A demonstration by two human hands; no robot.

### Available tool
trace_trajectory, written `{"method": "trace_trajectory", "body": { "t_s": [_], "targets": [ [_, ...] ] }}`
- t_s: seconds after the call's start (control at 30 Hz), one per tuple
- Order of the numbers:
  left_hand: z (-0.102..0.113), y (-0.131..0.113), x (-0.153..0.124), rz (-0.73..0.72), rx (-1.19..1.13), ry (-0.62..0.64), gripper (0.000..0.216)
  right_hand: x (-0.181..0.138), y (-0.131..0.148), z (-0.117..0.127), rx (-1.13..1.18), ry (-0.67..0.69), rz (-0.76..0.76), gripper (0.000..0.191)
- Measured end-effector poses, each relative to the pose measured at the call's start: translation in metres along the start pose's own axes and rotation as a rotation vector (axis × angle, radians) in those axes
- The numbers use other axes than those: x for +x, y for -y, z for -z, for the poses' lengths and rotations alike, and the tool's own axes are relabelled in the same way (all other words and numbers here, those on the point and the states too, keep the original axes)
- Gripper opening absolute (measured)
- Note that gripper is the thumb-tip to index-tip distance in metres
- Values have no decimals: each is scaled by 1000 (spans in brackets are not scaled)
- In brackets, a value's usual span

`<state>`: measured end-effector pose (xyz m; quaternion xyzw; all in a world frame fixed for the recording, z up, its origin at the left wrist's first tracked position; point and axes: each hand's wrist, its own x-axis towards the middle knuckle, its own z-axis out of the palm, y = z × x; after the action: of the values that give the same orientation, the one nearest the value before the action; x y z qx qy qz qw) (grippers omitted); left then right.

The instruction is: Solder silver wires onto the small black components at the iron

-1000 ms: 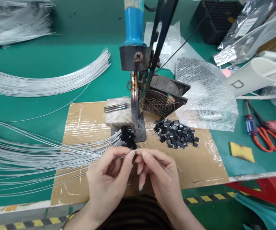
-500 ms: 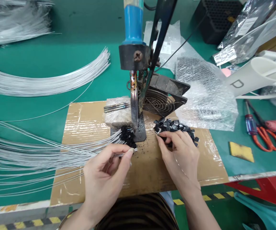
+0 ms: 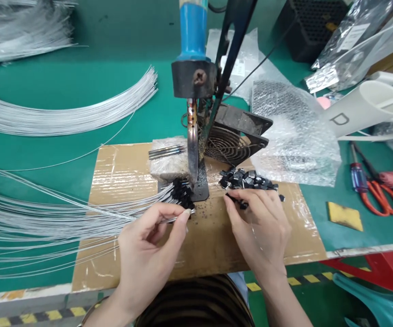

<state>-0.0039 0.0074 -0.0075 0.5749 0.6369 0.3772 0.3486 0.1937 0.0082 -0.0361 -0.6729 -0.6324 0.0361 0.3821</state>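
My left hand (image 3: pixel 153 254) is closed, thumb and forefinger pinching thin grey wires (image 3: pixel 169 220) near their ends, which stick out just past the fingertips. Beside it lies a fan of grey wires (image 3: pixel 111 222) whose ends carry a cluster of small black pieces (image 3: pixel 181 193). My right hand (image 3: pixel 261 231) pinches a small black piece (image 3: pixel 231 197) between thumb and forefinger, at the near edge of a pile of similar black pieces (image 3: pixel 247 178). Between and beyond the hands, a blue-handled soldering iron (image 3: pixel 192 34) hangs in a clamp, tip down.
Cardboard (image 3: pixel 216 254) covers the green table. A small fan (image 3: pixel 235 136) leans behind the iron, beside a wrapped block (image 3: pixel 169 168). Bubble wrap (image 3: pixel 295 131), a white mug (image 3: pixel 360 109), orange-handled scissors (image 3: pixel 382 200) and a yellow sponge (image 3: pixel 345 216) lie rightward. Another wire bundle (image 3: pixel 63 120) is at left.
My right hand has drawn slightly back from the pile toward me, with a black piece now showing at its fingertips. My left hand has barely moved.
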Motion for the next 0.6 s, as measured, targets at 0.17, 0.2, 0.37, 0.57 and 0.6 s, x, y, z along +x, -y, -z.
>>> {"method": "trace_trajectory", "body": {
  "t_s": [0.17,0.2,0.37,0.57,0.6],
  "targets": [
    [3,-6,4,42,-38,52,6,-2,17,5,511,40,-378,11],
    [3,-7,5,43,-65,61,6,-2,20,6,614,62,-435,10],
    [4,-15,11,80,-206,141,8,2,35,4,987,193,-649,7],
    [3,-31,10,232,-323,153,12,5,45,0,1100,311,-760,6],
    [3,-33,10,241,-329,157,12,5,46,0,1106,319,-764,6]
  ]
}}
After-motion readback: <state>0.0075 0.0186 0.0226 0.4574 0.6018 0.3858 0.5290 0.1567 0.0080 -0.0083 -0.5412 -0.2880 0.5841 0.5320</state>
